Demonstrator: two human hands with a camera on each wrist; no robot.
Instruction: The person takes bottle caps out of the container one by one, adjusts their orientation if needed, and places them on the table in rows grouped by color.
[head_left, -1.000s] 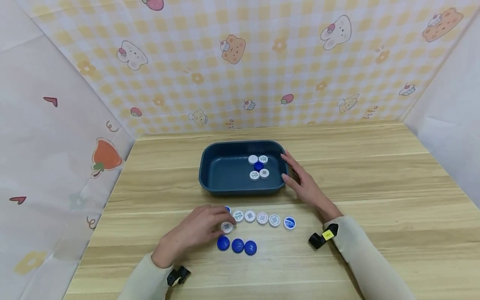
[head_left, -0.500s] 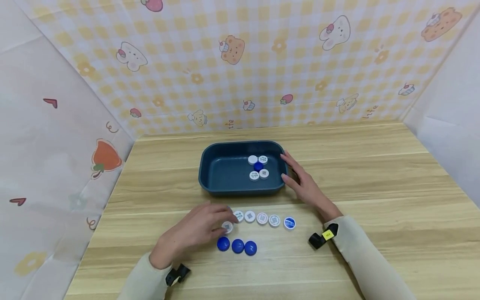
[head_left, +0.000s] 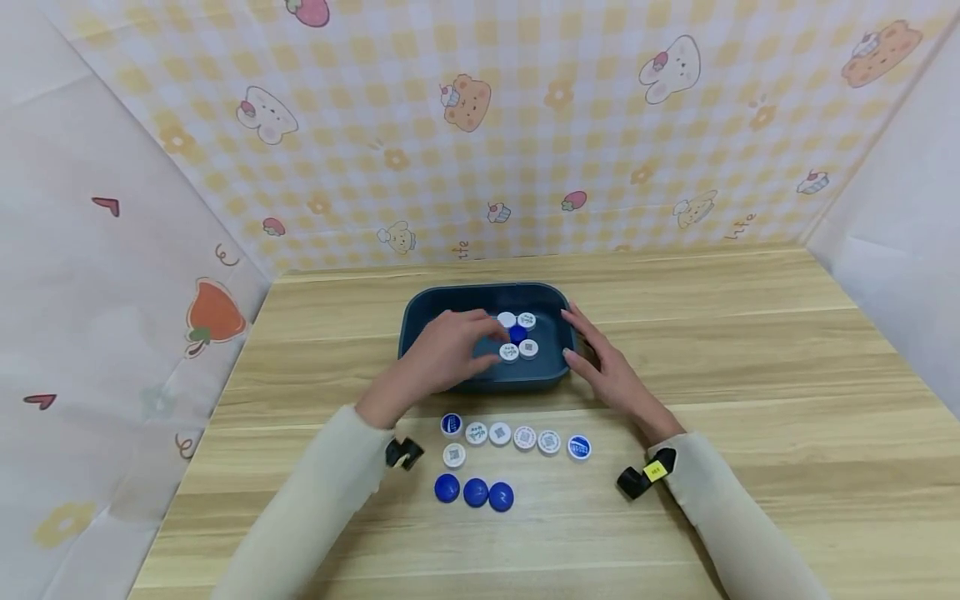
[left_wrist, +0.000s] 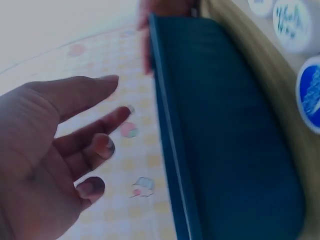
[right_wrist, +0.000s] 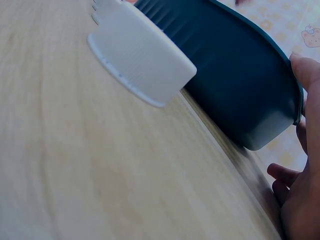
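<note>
My left hand (head_left: 452, 350) reaches over the dark blue-green tray (head_left: 553, 362), fingers and thumb apart with nothing held between them. Its fingertips are close to a blue cap (head_left: 518, 334) among several white caps, one being a printed white cap (head_left: 509, 352) by the thumb. In the left wrist view, the fingers (left_wrist: 75, 97) are spread beside the tray wall (left_wrist: 225, 125). My right hand (head_left: 611, 375) holds the tray's right end, its thumb and fingertips at the rim. The right wrist view has the thumb (right_wrist: 306, 70) on that rim, other fingers bent behind and below.
In front of the tray runs a row of white caps (head_left: 500, 432), with a blue-faced cap (head_left: 579, 447) at its right end. Nearer lie a single white cap (head_left: 453, 455) and three blue caps (head_left: 476, 492). A patterned cloth (head_left: 525, 125) hangs behind the wooden table (head_left: 750, 400).
My left hand has lifted from the caps at the front and moved up and right, over the tray. The caps left behind are uncovered. My right hand stays at the tray's end.
</note>
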